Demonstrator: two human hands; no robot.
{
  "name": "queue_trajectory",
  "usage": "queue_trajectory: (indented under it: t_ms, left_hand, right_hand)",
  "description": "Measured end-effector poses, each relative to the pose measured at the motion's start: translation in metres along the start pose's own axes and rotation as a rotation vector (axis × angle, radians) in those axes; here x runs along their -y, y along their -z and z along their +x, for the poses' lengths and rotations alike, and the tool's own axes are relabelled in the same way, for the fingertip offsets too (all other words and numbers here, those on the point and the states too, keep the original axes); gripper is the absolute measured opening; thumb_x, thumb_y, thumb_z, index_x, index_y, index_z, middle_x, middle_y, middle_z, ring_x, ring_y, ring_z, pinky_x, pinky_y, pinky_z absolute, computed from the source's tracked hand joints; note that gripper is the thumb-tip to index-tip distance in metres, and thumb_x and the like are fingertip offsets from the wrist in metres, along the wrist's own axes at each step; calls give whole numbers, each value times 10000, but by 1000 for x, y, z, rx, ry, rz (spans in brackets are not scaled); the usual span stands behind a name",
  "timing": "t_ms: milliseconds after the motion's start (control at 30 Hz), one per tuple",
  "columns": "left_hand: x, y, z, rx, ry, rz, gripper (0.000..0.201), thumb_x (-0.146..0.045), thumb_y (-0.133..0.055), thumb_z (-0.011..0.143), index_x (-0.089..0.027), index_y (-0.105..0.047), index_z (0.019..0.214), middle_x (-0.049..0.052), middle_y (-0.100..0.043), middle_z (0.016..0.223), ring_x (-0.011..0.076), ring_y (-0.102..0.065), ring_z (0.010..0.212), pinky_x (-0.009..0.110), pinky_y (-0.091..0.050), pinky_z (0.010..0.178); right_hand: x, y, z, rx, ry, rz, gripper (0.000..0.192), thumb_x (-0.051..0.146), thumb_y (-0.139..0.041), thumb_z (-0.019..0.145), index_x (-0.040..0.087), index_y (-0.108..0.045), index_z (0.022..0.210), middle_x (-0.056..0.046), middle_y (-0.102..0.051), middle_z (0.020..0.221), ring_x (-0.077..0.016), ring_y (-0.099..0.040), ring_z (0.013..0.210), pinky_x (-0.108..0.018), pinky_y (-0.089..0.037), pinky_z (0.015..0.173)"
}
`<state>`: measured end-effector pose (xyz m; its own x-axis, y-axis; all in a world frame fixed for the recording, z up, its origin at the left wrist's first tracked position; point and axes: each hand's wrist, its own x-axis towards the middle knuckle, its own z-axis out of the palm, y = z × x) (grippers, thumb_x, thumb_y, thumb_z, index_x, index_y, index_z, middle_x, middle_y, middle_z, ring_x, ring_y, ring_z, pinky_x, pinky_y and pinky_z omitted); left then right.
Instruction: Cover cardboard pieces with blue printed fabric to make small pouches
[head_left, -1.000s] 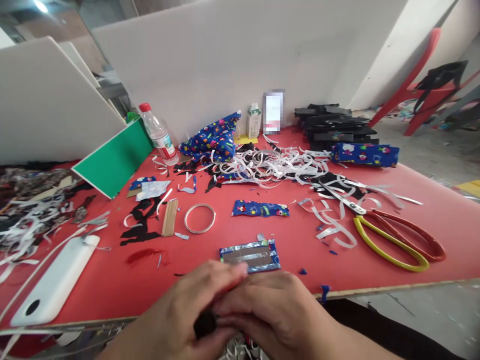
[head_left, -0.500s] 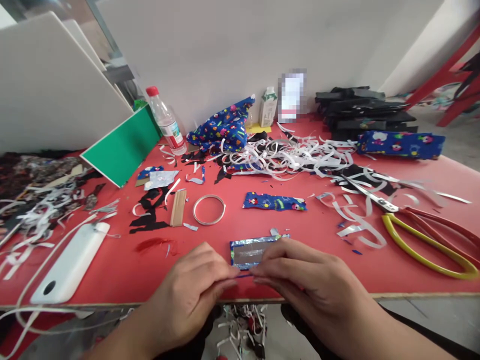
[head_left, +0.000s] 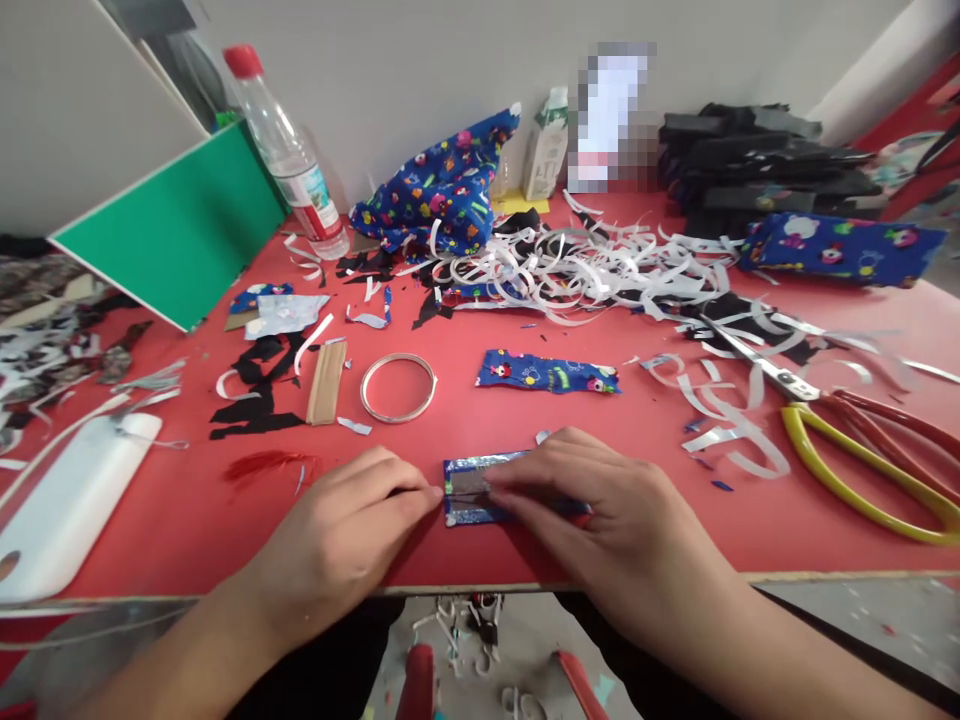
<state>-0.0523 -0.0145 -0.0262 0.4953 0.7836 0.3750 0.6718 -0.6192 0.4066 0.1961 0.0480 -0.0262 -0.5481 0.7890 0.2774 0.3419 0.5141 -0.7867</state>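
Note:
A flat rectangular piece, grey in the middle with shiny folded blue patterned edges, lies near the table's front edge. My left hand is closed at its left end, thumb and forefinger pinched together by the corner. Over its right part rests my right hand, fingers and thumb pinched above the grey middle and covering much of the piece. A thin dark line shows between the two sets of fingertips; what either hand grips is too small to make out. Just beyond lies a blue patterned fabric strip.
Large scissors with yellow and red handles lie right. A tape ring, a tan strip and a white power bank-like device are left. Behind are white strip scraps, a bottle and blue patterned cloth.
The view has shifted closer and lower. Both hands moved from the table's edge up to the rectangular piece, and the blue edge stretched between them no longer shows there.

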Motion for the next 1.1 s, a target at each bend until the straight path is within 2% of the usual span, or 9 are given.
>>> queue_trajectory:
  t_ms: [133, 267, 467, 533, 633, 767, 933, 1100]
  left_hand:
    - [5, -5, -1, 23, 33, -27, 212, 25, -594, 977, -113, -695, 1102, 79, -702, 978, 175, -608, 889, 299, -545, 794]
    - [7, -4, -1, 48, 9, -50, 218, 24, -569, 986, -85, -691, 1130, 102, -690, 994, 189, -588, 903, 316, -538, 800]
    - [2, 1, 4, 116, 2, 32, 247, -60, -452, 1056, -76, -691, 1117, 115, -679, 966, 209, -590, 876, 334, -547, 756]
    - [-1, 1, 5, 124, -13, 71, 285, -65, -418, 1065, -69, -678, 1182, 118, -678, 973, 218, -587, 880, 346, -546, 756]
    - [-5, -1, 6, 152, -39, 155, 297, -71, -447, 1059, -74, -660, 1267, 90, -644, 924, 220, -551, 846, 342, -520, 715]
    - [-8, -4, 9, 206, -26, 222, 278, -107, -456, 1067, -84, -693, 1211, 75, -598, 887, 219, -494, 802, 329, -472, 648]
    - [-8, -4, 9, 197, -35, 193, 313, -98, -435, 1066, -78, -675, 1266, 78, -570, 910, 224, -476, 819, 337, -465, 667]
    - [-7, -6, 5, 165, -26, 162, 316, -108, -413, 1077, -103, -665, 1268, 73, -557, 938, 222, -491, 854, 342, -477, 712]
  right_hand:
    - [-1, -6, 2, -21, -167, -9, 258, 96, -724, 893, 284, -765, 1064, 19, -771, 849, -169, -729, 791, -279, -576, 695]
    - [-5, -7, 4, 29, -238, -23, 335, 91, -705, 869, 291, -733, 1137, 31, -757, 819, -170, -724, 756, -279, -552, 656]
    - [-5, -10, 6, 25, -214, -102, 404, 85, -661, 837, 298, -727, 1174, 25, -732, 806, -174, -709, 739, -273, -527, 621]
    - [-4, -10, 7, 32, -222, -106, 402, 101, -653, 845, 292, -726, 1191, 19, -734, 805, -179, -710, 738, -280, -531, 625]
    - [-5, -9, 8, 44, -231, -95, 412, 116, -637, 860, 285, -723, 1226, 7, -748, 820, -188, -717, 753, -296, -544, 651]
    - [-3, -6, 8, 67, -242, -76, 451, 97, -630, 872, 297, -714, 1267, 23, -759, 832, -176, -721, 760, -295, -545, 675]
    - [2, -5, 6, 42, -240, -122, 363, 149, -707, 906, 264, -709, 1250, 5, -760, 868, -197, -716, 815, -314, -547, 712]
    - [0, -7, 7, 58, -170, -164, 320, 83, -710, 932, 224, -719, 1219, -18, -751, 914, -204, -704, 903, -317, -549, 785]
